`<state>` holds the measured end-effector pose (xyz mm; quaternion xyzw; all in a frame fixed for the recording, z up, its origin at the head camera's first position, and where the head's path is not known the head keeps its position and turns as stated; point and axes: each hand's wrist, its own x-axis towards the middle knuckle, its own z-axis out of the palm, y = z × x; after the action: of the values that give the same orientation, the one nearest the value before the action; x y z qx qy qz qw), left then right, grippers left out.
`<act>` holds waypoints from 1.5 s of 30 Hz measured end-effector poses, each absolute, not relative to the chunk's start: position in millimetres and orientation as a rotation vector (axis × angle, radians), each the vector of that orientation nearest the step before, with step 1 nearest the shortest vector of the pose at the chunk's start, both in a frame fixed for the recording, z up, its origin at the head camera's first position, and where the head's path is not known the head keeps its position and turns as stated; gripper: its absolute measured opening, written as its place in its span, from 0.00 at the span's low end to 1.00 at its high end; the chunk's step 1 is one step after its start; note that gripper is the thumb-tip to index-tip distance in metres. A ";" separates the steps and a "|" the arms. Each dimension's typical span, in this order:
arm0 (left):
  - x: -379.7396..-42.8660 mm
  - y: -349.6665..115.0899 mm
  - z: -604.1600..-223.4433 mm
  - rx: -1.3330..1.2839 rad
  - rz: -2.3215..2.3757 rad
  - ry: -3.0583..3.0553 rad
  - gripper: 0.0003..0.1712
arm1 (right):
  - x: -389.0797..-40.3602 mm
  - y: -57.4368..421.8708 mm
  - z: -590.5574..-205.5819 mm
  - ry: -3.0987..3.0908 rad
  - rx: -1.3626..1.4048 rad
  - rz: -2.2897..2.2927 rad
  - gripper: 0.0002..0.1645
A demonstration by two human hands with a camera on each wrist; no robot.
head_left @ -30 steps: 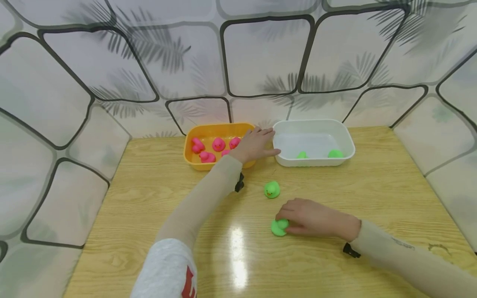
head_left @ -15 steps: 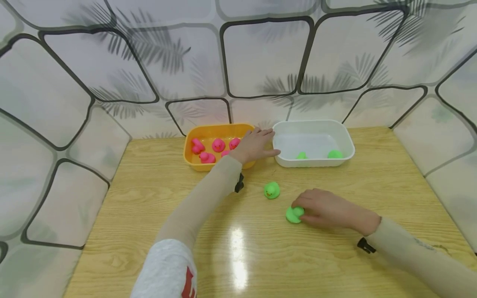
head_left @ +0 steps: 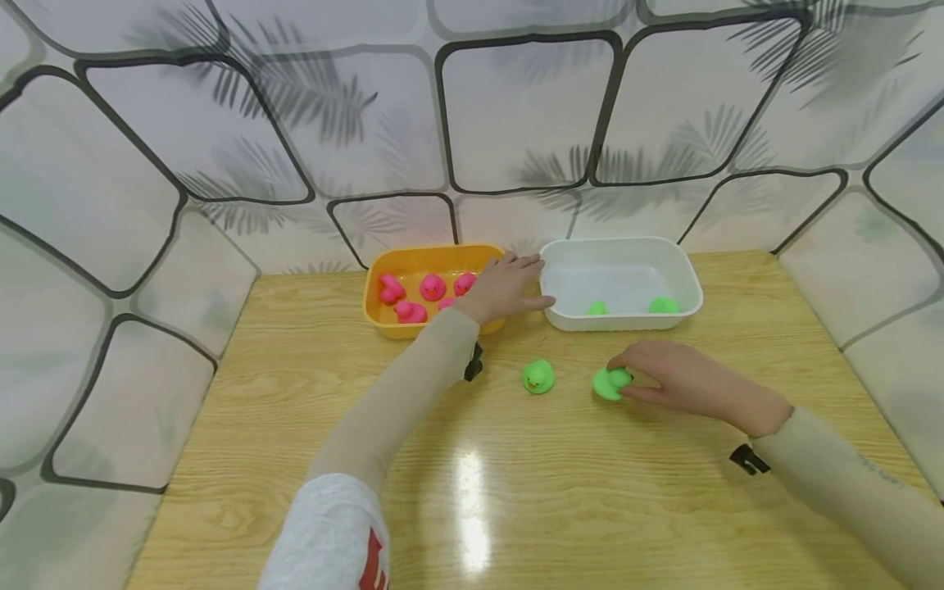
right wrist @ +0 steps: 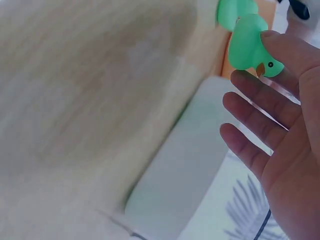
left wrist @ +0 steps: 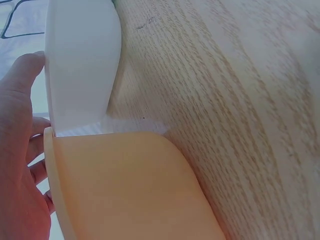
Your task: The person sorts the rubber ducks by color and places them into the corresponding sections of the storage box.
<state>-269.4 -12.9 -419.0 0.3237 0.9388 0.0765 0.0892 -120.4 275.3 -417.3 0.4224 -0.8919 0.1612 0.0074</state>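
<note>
Between thumb and fingers my right hand (head_left: 674, 381) pinches a green rubber duck (head_left: 610, 383), in front of the white bin (head_left: 627, 323). The right wrist view shows the same duck (right wrist: 247, 45) at the thumb tip, its orange beak and one eye visible, the other fingers spread apart. My left hand (head_left: 505, 288) lies with straight fingers across the neighbouring rims of the orange bin (head_left: 401, 330) and the white bin. In the left wrist view its thumb touches the white bin (left wrist: 82, 65). A second green duck (head_left: 538, 377) sits on the table between the hands.
Several pink ducks (head_left: 433, 287) lie in the orange bin, partly hidden by my left hand. Two green ducks (head_left: 664, 305) show inside the white bin behind its front wall. A patterned backdrop (head_left: 531, 115) rises behind the wooden table (head_left: 590, 508).
My right hand has carried the green duck away from me and rightward, from the middle of the table to near the white bin. The left hand has stayed in place.
</note>
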 end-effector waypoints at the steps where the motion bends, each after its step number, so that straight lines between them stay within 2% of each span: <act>1: -269.1 -13.1 -418.8 0.962 0.229 2.793 0.47 | -122.8 277.4 -415.9 -2.784 1.318 0.503 0.20; 11: -267.1 -13.6 -415.6 0.963 0.230 2.794 0.46 | -151.6 298.3 -397.9 -2.652 1.295 0.450 0.24; 19: -267.4 -13.5 -416.1 0.967 0.229 2.787 0.46 | -169.7 309.8 -379.0 -2.842 1.151 0.422 0.18; 27: -268.4 -13.6 -417.6 0.971 0.215 2.793 0.47 | -197.0 314.5 -367.6 -2.955 1.050 0.412 0.17; 45: -269.7 -13.1 -419.0 0.985 0.209 2.806 0.47 | -244.4 322.4 -372.5 -3.158 0.912 0.382 0.21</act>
<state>-269.7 -13.1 -419.0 0.3295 0.9382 0.0699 0.0801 -244.4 322.4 -372.5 0.2747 -0.9510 0.1150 -0.0835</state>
